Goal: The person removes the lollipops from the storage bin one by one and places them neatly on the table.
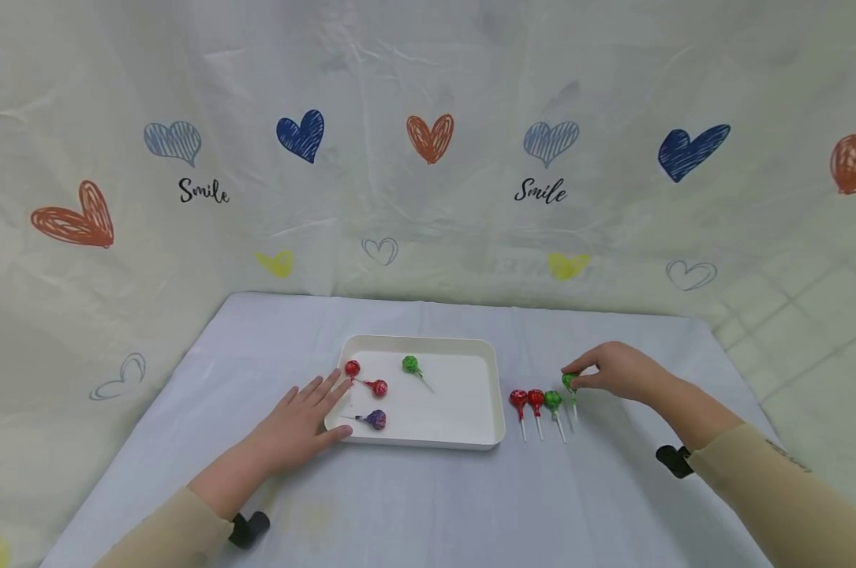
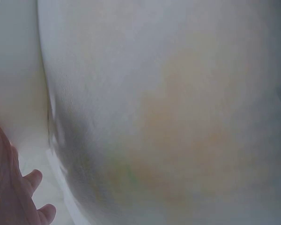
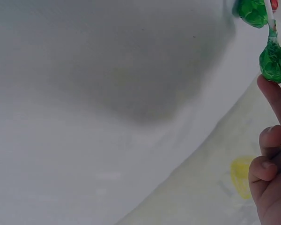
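Note:
Between thumb and fingers, my right hand (image 1: 621, 371) pinches a green lollipop (image 1: 570, 381) by its wrapped head, its stick pointing down toward the cloth. In the right wrist view that same lollipop (image 3: 273, 61) shows at the fingertips. Just left of it lie another green lollipop (image 1: 553, 400) and two red ones in a row, sticks toward me. My left hand (image 1: 296, 426) rests with fingers spread on the left edge of a white tray (image 1: 442, 402). In the tray are two red lollipops, a purple lollipop (image 1: 376, 419) and a green lollipop (image 1: 410, 364).
A pale cloth covers the table (image 1: 428, 505). Behind it hangs a white backdrop (image 1: 484, 63) printed with hearts and the word Smile. A dark device is strapped at each wrist. The left wrist view mostly shows cloth and the tray's side.

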